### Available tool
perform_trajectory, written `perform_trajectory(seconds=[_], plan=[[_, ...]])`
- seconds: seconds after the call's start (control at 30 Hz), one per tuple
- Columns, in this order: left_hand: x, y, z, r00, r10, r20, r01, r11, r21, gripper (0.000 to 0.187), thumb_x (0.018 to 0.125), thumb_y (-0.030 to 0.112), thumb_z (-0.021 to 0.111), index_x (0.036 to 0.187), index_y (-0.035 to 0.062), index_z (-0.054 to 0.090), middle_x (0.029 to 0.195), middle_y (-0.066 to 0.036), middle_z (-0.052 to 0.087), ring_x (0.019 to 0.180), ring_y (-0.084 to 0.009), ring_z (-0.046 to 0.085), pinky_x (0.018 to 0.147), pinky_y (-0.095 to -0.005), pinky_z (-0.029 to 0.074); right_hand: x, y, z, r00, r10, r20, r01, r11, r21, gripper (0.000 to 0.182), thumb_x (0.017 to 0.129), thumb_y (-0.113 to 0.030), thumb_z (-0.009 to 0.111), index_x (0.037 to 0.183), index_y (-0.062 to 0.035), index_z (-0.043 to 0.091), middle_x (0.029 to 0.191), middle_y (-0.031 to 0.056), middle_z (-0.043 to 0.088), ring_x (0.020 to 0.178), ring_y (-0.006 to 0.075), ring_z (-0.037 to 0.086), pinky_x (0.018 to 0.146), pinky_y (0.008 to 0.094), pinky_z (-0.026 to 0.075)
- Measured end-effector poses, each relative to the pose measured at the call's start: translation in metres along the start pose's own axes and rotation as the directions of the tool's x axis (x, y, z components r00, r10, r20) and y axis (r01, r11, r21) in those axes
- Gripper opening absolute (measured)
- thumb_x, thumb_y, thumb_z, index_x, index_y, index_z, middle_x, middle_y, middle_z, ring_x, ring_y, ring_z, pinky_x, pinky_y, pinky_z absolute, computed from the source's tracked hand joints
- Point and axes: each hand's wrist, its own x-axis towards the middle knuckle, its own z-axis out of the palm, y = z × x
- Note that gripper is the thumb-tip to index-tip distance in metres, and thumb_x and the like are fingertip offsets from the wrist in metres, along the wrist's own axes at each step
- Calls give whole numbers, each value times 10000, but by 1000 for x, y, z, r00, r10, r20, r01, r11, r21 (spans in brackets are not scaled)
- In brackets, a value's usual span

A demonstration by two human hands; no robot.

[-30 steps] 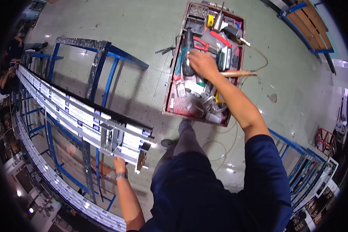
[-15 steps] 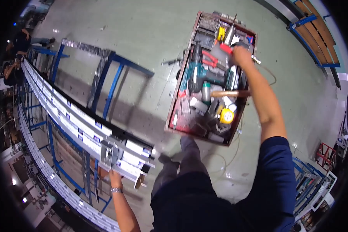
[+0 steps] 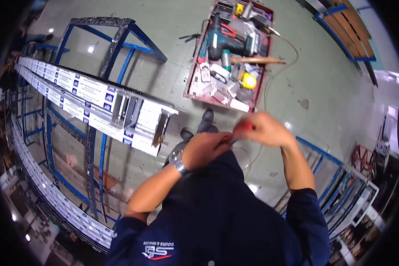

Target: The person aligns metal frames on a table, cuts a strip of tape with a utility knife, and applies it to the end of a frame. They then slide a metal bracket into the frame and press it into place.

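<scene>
head view, left hand (image 3: 202, 151) now beside right hand (image 3: 266, 129), right's grip around red tool (image 3: 243, 127), left's unclear

The object (image 3: 242, 127) in your right hand (image 3: 271, 129) is bright red. Your shirt (image 3: 199, 221) is plain navy, its logo (image 3: 157, 251) white with a red stroke, and your watch (image 3: 178, 162) is silver. On the long profile (image 3: 88, 88) beside you, white film repeats dark blue labels and rows of print. The stand (image 3: 115, 48) is blue with speckled black-and-white bars. Your tool tray (image 3: 206, 101) is dull red, the drill (image 3: 215, 40) teal and black, the tape measure (image 3: 249, 80) yellow, the wooden handle (image 3: 261, 60) brown. Your floor (image 3: 332, 102) is grey-green.
</scene>
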Motion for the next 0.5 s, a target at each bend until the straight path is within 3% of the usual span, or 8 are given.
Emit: perform_trajectory(seconds=[0.03,0.07,0.1,0.17,0.3,0.37,0.43,0.5], plan=[[-5,2,1,979,-110,174,169,914,-369,366,911,238,688,1178,9,587,920,-96,656,851,-222,642,789,-350,498,-7,-18,6,959,280,-41,-263,936,234,233,963,-227,633,964,2,675,741,67,668,609,134,607,601,286,495],[-13,6,3,917,-142,373,365,678,-638,306,958,248,650,1148,19,579,882,-71,646,789,-165,629,725,-317,497,-15,-21,17,948,302,-103,-251,905,343,252,984,-246,611,926,-6,660,718,43,641,588,102,578,575,261,470],[-23,9,10,920,-118,373,347,687,-638,306,958,248,650,1148,19,579,882,-71,646,789,-165,629,725,-317,497,-22,-23,30,932,324,-161,-225,867,444,283,1006,-265,588,888,-13,644,695,18,614,568,71,549,550,237,445],[-35,9,23,959,75,274,226,386,-895,256,1016,264,575,1128,35,562,847,-41,635,711,-101,600,661,-260,487,-34,-31,57,921,317,-229,-178,862,475,298,1014,-274,578,866,-20,628,683,7,598,560,67,533,537,236,428],[-63,22,28,969,95,230,184,346,-920,243,1053,246,468,1181,50,533,800,-11,570,603,-90,550,543,-230,445,-40,-53,105,883,289,-370,-86,874,479,342,1004,-322,599,847,-22,643,644,-1,593,520,54,491,489,235,383],[-80,18,36,976,64,208,172,353,-920,249,1060,263,440,1171,55,519,736,13,499,557,-64,455,495,-216,366,-42,-55,123,856,264,-444,-58,903,425,333,987,-321,626,820,-33,654,637,-9,582,523,53,478,484,241,372],[-95,12,33,978,-2,210,195,381,-904,236,1053,245,451,1130,49,557,697,32,476,571,-51,445,499,-228,372,-41,-71,132,812,299,-502,-186,947,264,325,975,-309,641,783,-47,661,621,-17,566,517,56,465,476,248,365],[-110,10,23,978,-15,207,198,373,-906,240,1051,254,459,1113,48,566,695,41,470,577,-43,434,504,-224,363,-37,-73,141,807,314,-500,-197,941,274,327,967,-296,649,758,-44,664,596,-23,545,514,58,463,471,252,362]])
